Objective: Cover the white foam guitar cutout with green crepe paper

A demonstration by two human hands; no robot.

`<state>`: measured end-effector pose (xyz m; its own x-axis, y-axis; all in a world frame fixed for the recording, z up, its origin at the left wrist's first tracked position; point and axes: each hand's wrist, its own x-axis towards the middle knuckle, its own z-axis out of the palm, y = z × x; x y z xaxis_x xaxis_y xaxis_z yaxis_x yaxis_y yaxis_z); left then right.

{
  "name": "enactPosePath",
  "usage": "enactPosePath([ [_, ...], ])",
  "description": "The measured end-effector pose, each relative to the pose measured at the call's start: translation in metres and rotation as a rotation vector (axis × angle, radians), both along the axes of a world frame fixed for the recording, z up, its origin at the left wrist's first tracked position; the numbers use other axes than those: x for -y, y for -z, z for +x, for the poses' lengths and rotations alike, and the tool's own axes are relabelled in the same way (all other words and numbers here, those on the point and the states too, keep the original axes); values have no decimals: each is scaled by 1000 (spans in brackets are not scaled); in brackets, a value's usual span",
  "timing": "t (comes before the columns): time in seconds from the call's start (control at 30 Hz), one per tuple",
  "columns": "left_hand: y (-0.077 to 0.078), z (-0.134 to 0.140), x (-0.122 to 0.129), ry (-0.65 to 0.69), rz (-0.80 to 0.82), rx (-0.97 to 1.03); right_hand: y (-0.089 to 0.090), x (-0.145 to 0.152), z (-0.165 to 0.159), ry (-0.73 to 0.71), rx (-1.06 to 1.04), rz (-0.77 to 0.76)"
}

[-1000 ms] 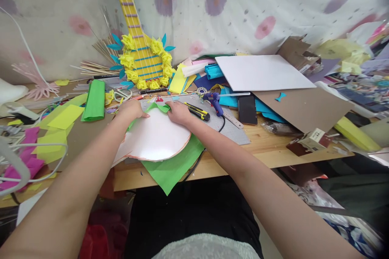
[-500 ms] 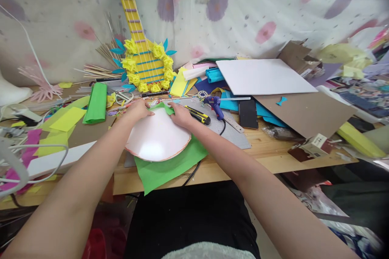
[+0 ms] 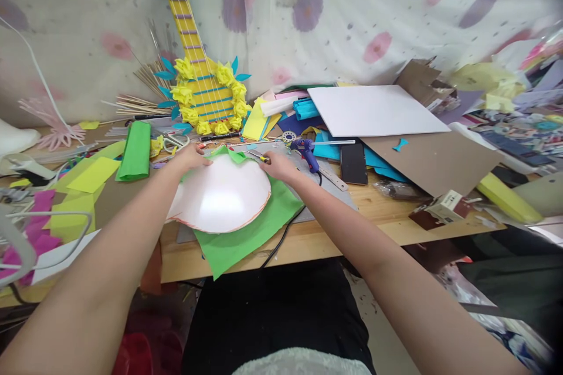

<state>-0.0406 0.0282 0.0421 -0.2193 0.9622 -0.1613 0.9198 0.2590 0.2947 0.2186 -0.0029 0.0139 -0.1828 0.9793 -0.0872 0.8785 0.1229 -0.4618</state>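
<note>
A rounded white foam board piece [image 3: 220, 196] with orange-marked edges lies on a sheet of green crepe paper [image 3: 246, 249]. The green paper is folded up over the board's far edge. My left hand [image 3: 192, 159] grips the board's upper left edge, thumb on top and the other fingers partly hidden. Just beyond the board's right side, my right hand [image 3: 279, 165] is closed over a yellow and black utility knife [image 3: 265, 159], whose metal blade end points left. Most of the knife's body is covered by the hand.
A blue glue gun [image 3: 307, 152], a metal ruler [image 3: 333, 177] and a black phone [image 3: 353, 164] lie to the right. Behind stands a yellow paper guitar [image 3: 213, 99]. White board [image 3: 378, 110] and brown cardboard [image 3: 433, 161] are stacked at right; a green roll [image 3: 134, 152] is at left.
My right hand has left the folded green paper and moved right onto the utility knife. The white board has turned and shifted slightly left, with my left hand still at its edge.
</note>
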Motion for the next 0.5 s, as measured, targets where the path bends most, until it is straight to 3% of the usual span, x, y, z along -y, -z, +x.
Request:
enactPosePath([
  [0.27,-7,-9,4,-11,-33,12,1,3,-14,40,79,-22],
  [0.5,-15,-21,15,92,-310,27,-1,-22,-34,-17,181,275],
])
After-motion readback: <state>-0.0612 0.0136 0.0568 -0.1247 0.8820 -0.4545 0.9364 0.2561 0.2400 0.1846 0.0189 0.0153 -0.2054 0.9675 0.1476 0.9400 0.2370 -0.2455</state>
